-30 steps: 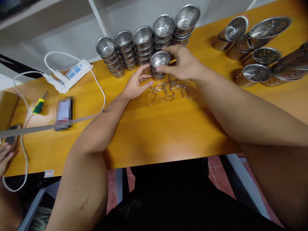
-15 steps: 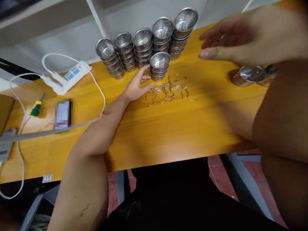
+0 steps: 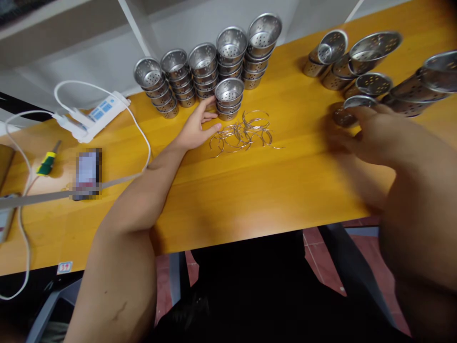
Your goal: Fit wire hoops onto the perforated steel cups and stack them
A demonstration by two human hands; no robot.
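Observation:
My left hand (image 3: 197, 127) rests on the table with its fingers and thumb apart, beside a short stack of perforated metal cups (image 3: 229, 93). Its fingertips are at the stack's left side; whether they touch it I cannot tell. Just in front of that stack lies a loose pile of thin curved metal wires (image 3: 246, 133). On the right, my blurred right hand (image 3: 374, 131) is over a single metal cup (image 3: 344, 116), thumb and fingers spread. The fingertips overlap the cup's rim, but no firm hold shows.
Several taller cup stacks (image 3: 203, 66) line the wall. More perforated cups (image 3: 373, 52) stand or lean at the right. On the left are a white power strip (image 3: 103, 116) with cables, a green-yellow screwdriver (image 3: 47, 163) and a phone (image 3: 87, 171). The table's front edge runs close to my body.
My right hand has come down from above the table's right side to the single cup, uncovering the cups behind. My left hand keeps its place beside the short stack. The view has shifted slightly right.

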